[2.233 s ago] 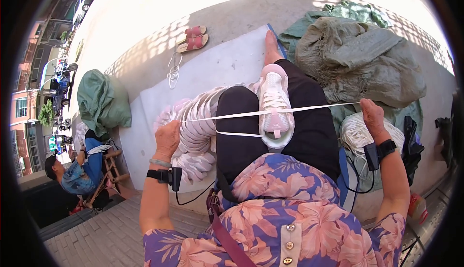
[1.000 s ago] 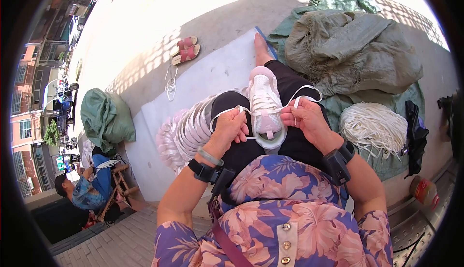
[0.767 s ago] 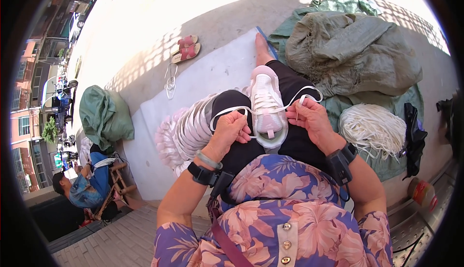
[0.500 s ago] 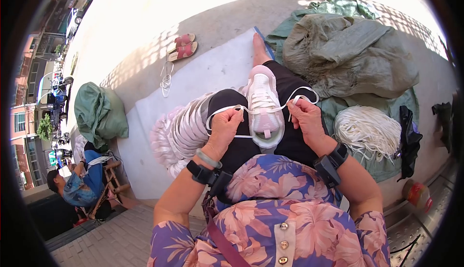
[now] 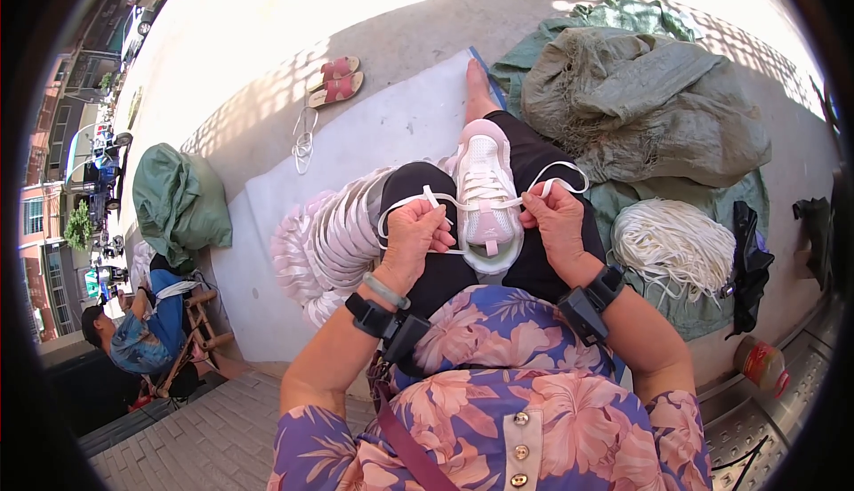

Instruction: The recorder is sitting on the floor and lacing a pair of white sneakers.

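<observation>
White cord bundle (image 5: 673, 246) right; pink-white stack (image 5: 322, 240) left.
Pink-and-white mesh sneaker (image 5: 486, 210) laced; left hand (image 5: 415, 237) and right hand (image 5: 557, 222) pinch flat white lace (image 5: 569, 165).

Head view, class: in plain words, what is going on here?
The left hand and right hand each pinch part of a white lace, on either side of a shoe resting between the legs. The lace curves loosely, with no bow tied. A pink-and-white stack lies to the left, a cord heap to the right.
</observation>
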### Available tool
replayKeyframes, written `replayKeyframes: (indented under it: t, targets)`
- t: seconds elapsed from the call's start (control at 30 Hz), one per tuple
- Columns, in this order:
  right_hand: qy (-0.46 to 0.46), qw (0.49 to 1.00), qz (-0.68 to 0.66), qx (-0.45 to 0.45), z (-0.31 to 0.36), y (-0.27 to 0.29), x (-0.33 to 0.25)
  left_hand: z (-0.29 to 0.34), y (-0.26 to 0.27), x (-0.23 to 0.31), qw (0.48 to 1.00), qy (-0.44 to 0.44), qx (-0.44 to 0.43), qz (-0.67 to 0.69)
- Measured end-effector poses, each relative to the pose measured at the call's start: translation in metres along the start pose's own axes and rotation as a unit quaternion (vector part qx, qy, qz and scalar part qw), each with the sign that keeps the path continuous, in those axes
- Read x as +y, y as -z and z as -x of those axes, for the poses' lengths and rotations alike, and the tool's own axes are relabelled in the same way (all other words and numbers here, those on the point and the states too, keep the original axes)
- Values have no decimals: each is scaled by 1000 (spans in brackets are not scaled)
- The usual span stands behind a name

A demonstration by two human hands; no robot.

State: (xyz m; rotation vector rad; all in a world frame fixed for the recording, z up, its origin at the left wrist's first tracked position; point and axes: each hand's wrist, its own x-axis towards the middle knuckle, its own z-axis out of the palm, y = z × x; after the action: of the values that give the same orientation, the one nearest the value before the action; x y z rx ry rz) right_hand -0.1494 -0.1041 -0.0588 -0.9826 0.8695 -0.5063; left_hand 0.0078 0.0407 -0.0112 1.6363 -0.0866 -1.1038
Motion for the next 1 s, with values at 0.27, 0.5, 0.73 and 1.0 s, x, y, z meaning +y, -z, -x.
replayKeyframes:
  t: [0.27, 0.5, 0.73, 1.0]
  targets:
    - [36, 998, 49, -15, -2, -4, 4, 1, -6, 4, 999, -4, 0, 49]
    - [95, 970, 223, 11, -13, -6, 14, -1, -3, -6, 999, 4, -34, -25]
    - [72, 963, 259, 9, -3, -4, 9, -5, -9, -11, 999, -29, -7, 19]
    - [174, 919, 351, -57, 10, -10, -2, -7, -13, -11, 998, -48, -3, 36]
